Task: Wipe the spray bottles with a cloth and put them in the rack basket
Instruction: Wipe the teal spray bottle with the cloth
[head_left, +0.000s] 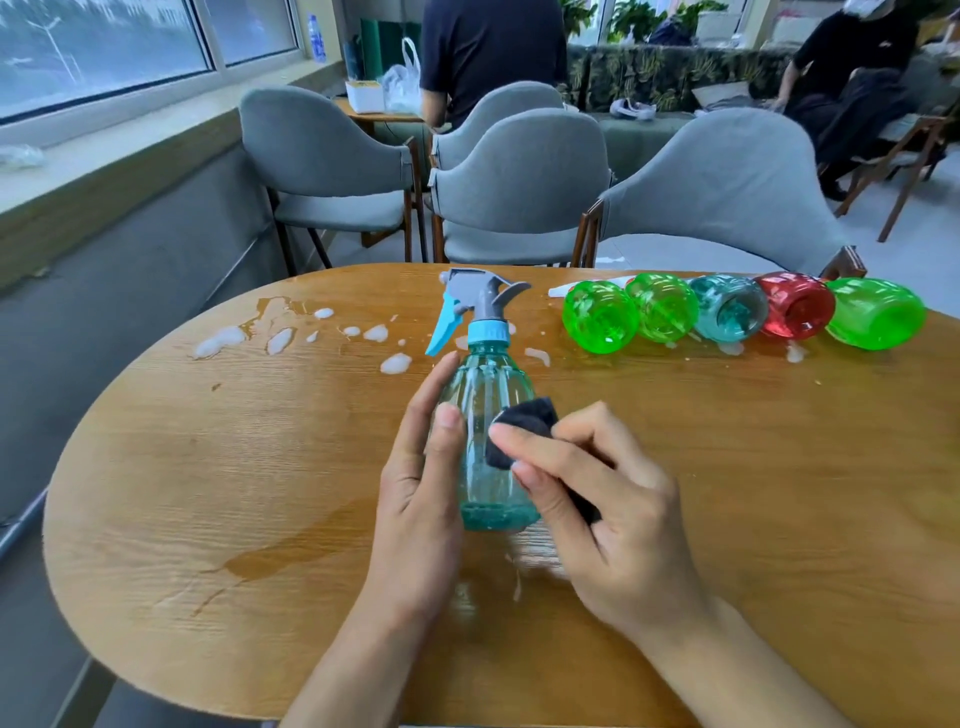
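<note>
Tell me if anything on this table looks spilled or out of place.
Yes. White foam blobs and a wet streak are spilled across the wooden table. Five bottles lie on their sides in a row at the far right edge, while the teal spray bottle being wiped stands upright.

Dark cloth (524, 431) mostly hidden under right hand (608, 509); five lying bottles' (727, 312) spray heads hidden behind bodies.

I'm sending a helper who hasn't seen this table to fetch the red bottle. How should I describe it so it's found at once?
On the wooden table, look along the far right edge, where five bottles lie on their sides in a row. The red bottle is fourth from the left, between a teal bottle and a green bottle. It is the only red one.
</note>
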